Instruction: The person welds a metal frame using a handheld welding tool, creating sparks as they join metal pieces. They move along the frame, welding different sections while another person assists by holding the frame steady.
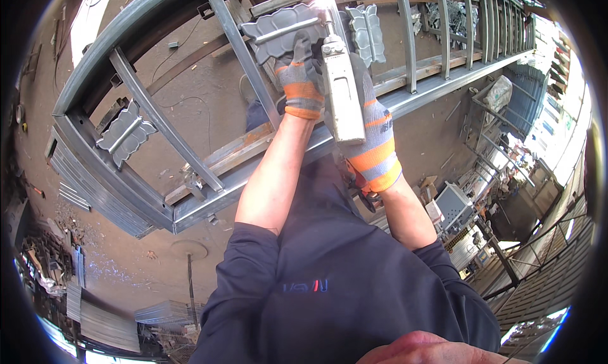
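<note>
My right hand (375, 126), in a grey and orange work glove, is closed round a white handheld welding torch (344, 98). The torch's metal nozzle points away from me, with a bright glow at its tip beside a square steel bar. Just left of it, my gloved left hand (299, 79) grips the near edge of a grey leaf-shaped ornamental metal plate (278, 29) set between the bars. A second ornamental plate (367, 34) sits right of the torch, and a third (125, 133) at the left end of the steel frame (244, 190). Part of my left fingers is hidden.
The long frame crosses in front of me, with several upright bars (405, 38) to the right. Stacked steel profiles (95, 186) lie on the floor at left. A cable (183, 104) runs under the frame. At right stand a grey metal box (453, 205) and a rack.
</note>
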`<action>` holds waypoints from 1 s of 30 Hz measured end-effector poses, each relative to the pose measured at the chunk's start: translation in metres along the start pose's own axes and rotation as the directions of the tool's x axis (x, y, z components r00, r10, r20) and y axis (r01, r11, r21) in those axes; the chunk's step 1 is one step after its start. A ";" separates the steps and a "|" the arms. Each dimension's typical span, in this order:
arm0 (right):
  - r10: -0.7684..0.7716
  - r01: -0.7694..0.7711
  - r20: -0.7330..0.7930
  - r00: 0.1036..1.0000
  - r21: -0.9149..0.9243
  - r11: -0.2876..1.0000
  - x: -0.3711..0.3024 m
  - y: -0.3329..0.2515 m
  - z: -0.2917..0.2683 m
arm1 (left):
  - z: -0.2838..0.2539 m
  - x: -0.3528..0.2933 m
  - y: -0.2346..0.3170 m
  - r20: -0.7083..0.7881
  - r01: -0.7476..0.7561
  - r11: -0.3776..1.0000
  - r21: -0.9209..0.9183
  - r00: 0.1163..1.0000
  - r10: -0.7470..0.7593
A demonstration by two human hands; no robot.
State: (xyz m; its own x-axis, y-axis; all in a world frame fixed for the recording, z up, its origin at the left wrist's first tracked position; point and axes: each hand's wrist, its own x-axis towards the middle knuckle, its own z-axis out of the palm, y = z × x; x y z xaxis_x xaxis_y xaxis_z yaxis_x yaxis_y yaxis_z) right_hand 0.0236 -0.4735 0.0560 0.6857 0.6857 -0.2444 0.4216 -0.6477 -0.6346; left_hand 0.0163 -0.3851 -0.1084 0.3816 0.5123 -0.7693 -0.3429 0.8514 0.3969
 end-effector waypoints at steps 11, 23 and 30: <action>-0.044 0.048 0.134 0.990 -0.029 0.998 -0.024 -0.001 -0.022 | -0.005 0.010 -0.008 0.021 0.011 1.000 -0.019 1.000 -0.011; 0.171 -0.184 0.177 0.969 0.061 0.981 -0.071 -0.003 -0.029 | -0.016 0.008 0.001 0.140 -0.050 0.989 -0.136 0.988 0.069; 0.113 -0.117 0.116 0.987 0.027 0.993 -0.066 0.002 -0.019 | -0.018 0.007 0.002 0.140 -0.080 0.994 -0.078 0.986 0.091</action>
State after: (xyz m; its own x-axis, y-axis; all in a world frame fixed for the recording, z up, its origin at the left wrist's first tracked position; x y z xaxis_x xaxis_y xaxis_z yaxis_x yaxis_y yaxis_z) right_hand -0.0097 -0.5256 0.0846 0.6555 0.6420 -0.3977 0.3222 -0.7140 -0.6216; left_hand 0.0027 -0.3814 -0.1223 0.4649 0.5982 -0.6527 -0.4385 0.7960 0.4172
